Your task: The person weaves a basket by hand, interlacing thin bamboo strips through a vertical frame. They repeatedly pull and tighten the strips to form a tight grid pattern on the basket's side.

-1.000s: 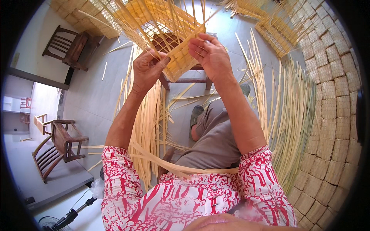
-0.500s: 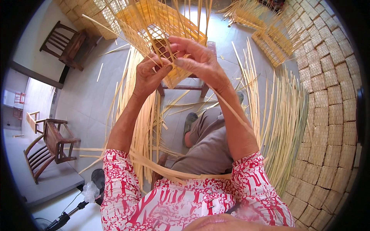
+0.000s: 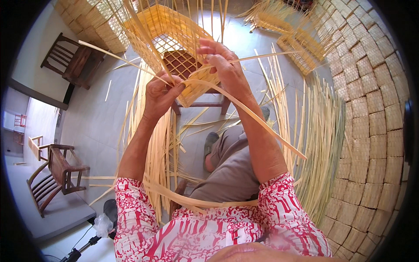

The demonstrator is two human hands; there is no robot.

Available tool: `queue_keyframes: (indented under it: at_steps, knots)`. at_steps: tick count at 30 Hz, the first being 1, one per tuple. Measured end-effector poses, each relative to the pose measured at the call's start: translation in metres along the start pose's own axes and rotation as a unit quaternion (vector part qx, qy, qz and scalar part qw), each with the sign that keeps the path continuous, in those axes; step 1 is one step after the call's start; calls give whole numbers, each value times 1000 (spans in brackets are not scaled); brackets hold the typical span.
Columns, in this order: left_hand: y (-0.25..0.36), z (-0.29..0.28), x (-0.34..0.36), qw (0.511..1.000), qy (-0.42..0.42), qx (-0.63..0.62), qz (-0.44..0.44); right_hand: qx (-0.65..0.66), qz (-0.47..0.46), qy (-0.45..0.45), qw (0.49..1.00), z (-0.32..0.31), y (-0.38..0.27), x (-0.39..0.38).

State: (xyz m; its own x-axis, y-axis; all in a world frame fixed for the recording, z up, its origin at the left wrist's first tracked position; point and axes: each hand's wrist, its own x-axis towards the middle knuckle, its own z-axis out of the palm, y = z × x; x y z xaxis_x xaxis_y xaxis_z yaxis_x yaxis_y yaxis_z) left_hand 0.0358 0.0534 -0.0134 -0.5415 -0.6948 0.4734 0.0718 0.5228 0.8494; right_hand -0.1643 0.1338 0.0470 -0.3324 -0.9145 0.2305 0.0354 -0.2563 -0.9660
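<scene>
- Grey floor (image 3: 98, 111) lies under the whole work, and at the left side stand two dark wooden chairs (image 3: 65, 163), well apart from the hands.
- Nearer to the middle, a bundle of pale strips (image 3: 161, 144) lies lengthwise on the floor, partly behind the left forearm.
- Left hand (image 3: 160, 94) is narrow: its thumb and finger pinch the near edge of the yellow basket (image 3: 161, 21), where several strips meet.
- This basket — with long uprights standing free — is in front of the person, seemingly supported by a wooden stool (image 3: 200, 104).
- Right hand (image 3: 227, 70) is half curled beside the basket; a thin strip (image 3: 270, 54) passes at its fingers, but I cannot tell if it is gripped.
- One curved strip (image 3: 270, 129) goes from near the left thumb across the right forearm. I judge the step as weaving at the near corner; the next move would call for a steady left pinch while the right hand guides one strip between the uprights.
- Farther right are greenish strips (image 3: 321, 131) and stacked woven blocks (image 3: 371, 131).
</scene>
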Motion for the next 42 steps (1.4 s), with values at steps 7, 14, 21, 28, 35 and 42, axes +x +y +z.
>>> queue_keyframes:
  at_steps: [7, 14, 21, 28, 35, 42]
  knots:
    - [-1, 3, -1, 1000, 22, -17, 8, 98, -41, 181, 978, -13, -7, 5]
    - [-2, -1, -5, 1000, 7, -8, -16, -58, -57, 141, 987, -22, -6, 21]
    - [-1, 6, -6, 999, 37, -29, -16, -129, -150, 117, 973, -25, -1, 29]
    - [2, 5, -8, 999, 23, 31, -2, -72, -171, 89, 979, -30, 0, 35]
    - [0, 24, -6, 991, 122, -50, 27, 199, -71, 303, 929, -29, 3, 35]
    - [2, 34, 0, 982, 186, -14, 36, 83, -142, 326, 931, -29, 3, 27]
